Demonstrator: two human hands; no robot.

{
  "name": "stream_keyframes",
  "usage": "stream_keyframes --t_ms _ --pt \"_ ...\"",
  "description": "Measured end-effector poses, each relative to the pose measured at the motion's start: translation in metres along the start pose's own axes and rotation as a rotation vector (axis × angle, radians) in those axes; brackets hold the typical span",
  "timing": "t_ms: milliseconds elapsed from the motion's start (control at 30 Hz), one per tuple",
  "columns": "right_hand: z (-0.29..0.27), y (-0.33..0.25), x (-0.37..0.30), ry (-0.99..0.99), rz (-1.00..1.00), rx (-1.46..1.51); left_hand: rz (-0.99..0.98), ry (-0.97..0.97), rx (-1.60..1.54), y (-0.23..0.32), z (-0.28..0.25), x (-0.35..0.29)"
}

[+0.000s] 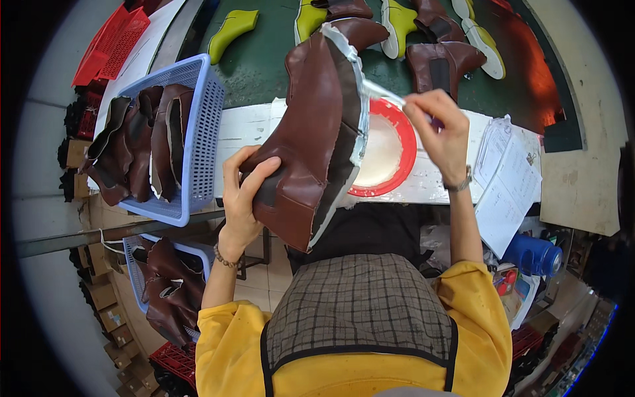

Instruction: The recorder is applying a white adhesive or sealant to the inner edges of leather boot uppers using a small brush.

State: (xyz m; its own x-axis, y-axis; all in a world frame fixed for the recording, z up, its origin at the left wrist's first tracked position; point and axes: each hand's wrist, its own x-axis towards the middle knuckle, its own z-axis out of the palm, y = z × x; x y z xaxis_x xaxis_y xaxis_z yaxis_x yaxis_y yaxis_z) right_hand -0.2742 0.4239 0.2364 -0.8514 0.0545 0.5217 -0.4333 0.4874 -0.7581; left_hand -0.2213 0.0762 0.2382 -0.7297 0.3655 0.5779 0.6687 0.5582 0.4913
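Observation:
My left hand (246,192) grips a brown leather boot upper (307,126) by its shaft end, thumb on the outside, and holds it up tilted. White glue coats the upper's lower edge on the right side. My right hand (440,129) is closed round the handle of a brush (383,91). The brush's white tip meets the glued edge of the upper. Behind the upper, on the white board, stands a red-rimmed bowl (405,142) of white glue, partly hidden by the upper.
A blue basket (205,126) of brown uppers stands at the left, another blue basket (137,271) below it. Yellow-green shoe lasts (235,33) and brown boot uppers (444,63) lie on the green surface at the back. Papers (509,188) and a blue jug (536,256) are at the right.

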Motion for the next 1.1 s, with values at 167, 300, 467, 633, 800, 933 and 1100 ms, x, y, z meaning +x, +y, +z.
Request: stream_keyframes --t_ms 167,300,467,633,800,933,1100 --pt "-0.003 -0.005 0.007 0.01 -0.134 0.039 -0.031 0.142 0.028 0.006 0.012 0.019" --pt "-0.003 -0.017 -0.021 -0.017 -0.095 0.074 -0.08 0.253 0.049 0.009 0.027 0.036" --pt "0.004 -0.033 -0.041 -0.085 -0.081 0.116 -0.083 0.431 0.071 0.004 0.041 0.046" --pt "0.001 -0.049 -0.054 -0.21 -0.061 0.115 -0.064 0.491 0.112 -0.004 0.055 0.054" --pt "-0.008 -0.053 -0.046 -0.33 0.13 0.169 -0.094 0.425 0.19 -0.014 0.047 0.044" --pt "-0.006 -0.009 -0.032 -0.269 0.078 -0.363 -0.469 0.396 -0.179 -0.054 0.013 -0.021" --pt "0.001 0.029 -0.039 -0.348 -0.112 -0.811 -0.863 0.388 -0.863 -0.054 -0.022 -0.044"
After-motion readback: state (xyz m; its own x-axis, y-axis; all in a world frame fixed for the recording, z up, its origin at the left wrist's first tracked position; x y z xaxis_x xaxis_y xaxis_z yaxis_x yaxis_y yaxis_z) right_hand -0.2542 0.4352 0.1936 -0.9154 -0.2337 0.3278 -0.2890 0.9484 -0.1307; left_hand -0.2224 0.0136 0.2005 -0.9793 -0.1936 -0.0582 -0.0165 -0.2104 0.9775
